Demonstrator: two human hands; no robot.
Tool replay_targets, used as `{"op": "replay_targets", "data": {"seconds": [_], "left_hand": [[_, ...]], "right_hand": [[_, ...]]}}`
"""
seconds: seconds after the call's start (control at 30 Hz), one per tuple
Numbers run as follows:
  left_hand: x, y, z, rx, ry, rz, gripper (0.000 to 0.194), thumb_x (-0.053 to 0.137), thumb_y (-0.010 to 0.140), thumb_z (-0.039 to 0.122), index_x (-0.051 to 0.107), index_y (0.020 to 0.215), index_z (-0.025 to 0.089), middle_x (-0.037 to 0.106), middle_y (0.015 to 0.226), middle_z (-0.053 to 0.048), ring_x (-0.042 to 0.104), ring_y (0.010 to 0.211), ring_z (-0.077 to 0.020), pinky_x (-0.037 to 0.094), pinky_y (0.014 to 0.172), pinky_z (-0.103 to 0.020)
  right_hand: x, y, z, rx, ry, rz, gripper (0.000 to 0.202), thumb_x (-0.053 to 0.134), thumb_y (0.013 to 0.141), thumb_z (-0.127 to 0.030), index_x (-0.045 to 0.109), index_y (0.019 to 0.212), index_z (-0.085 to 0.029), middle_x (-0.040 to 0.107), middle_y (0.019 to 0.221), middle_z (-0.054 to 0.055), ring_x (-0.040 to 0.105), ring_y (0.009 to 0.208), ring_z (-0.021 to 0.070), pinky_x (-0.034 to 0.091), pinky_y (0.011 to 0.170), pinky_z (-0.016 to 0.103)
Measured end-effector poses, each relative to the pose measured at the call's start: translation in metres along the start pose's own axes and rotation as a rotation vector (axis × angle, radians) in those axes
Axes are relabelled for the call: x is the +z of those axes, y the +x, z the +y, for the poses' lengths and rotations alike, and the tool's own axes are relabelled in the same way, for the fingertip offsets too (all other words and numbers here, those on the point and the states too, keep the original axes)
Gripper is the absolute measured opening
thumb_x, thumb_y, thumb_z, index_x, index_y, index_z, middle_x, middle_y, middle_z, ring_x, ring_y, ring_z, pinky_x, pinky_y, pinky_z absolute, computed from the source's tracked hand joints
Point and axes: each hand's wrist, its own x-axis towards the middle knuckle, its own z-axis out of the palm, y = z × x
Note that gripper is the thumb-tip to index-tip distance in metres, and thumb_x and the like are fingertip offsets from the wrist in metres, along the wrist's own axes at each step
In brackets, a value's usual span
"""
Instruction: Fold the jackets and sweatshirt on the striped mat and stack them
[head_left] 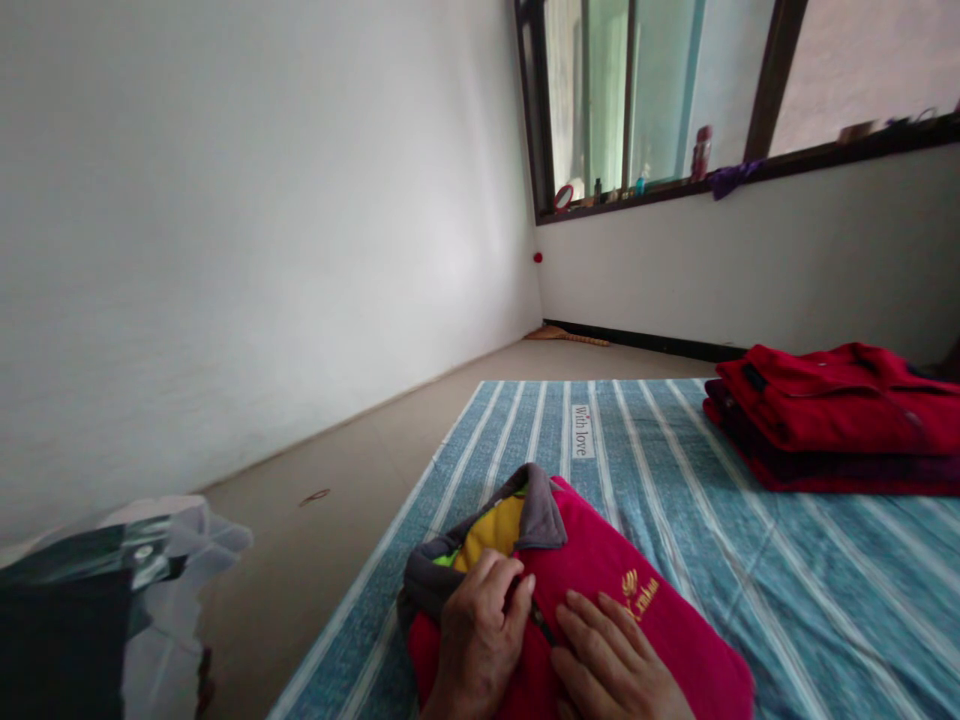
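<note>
A magenta fleece jacket [600, 575] with a grey collar, yellow lining and gold embroidery lies folded on a blue striped bedsheet [750, 570]. My left hand [480, 630] rests on its front by the collar, fingers curled and pinching at the dark zipper. My right hand [611, 655] lies flat beside it, fingers spread on the cloth just right of the zipper.
A stack of folded red and maroon garments [832, 415] sits at the sheet's far right. A crumpled plastic bag over something dark [112, 590] lies on the floor at the left. White walls meet at the corner; a window sill [720, 178] holds small bottles.
</note>
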Motion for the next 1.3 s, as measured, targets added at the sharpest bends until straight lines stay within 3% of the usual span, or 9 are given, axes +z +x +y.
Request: {"op": "replay_targets", "data": {"seconds": [0.23,1.3], "left_hand": [[0.0012,-0.0012,-0.0006,0.009,-0.003,0.015,0.018,0.046,0.091,0.023,0.06,0.079,0.02,0.062,0.072,-0.002,0.062,0.065,-0.0139,0.049,0.061,-0.022],[0.0005,-0.0014,-0.001,0.015,-0.011,0.006,0.016,0.048,0.09,0.021,0.061,0.082,0.019,0.062,0.073,-0.002,0.062,0.066,-0.0143,0.05,0.062,-0.023]], "right_hand": [[-0.0022,0.0071,-0.0014,0.032,0.027,0.033,0.024,0.041,0.09,-0.023,0.061,0.078,-0.022,0.072,0.087,0.002,0.065,0.095,0.0159,0.036,0.106,0.029],[-0.002,0.0089,-0.0035,0.061,0.036,0.036,0.03,0.039,0.094,-0.024,0.062,0.075,-0.021,0.071,0.087,0.002,0.064,0.096,0.0149,0.034,0.107,0.028]]}}
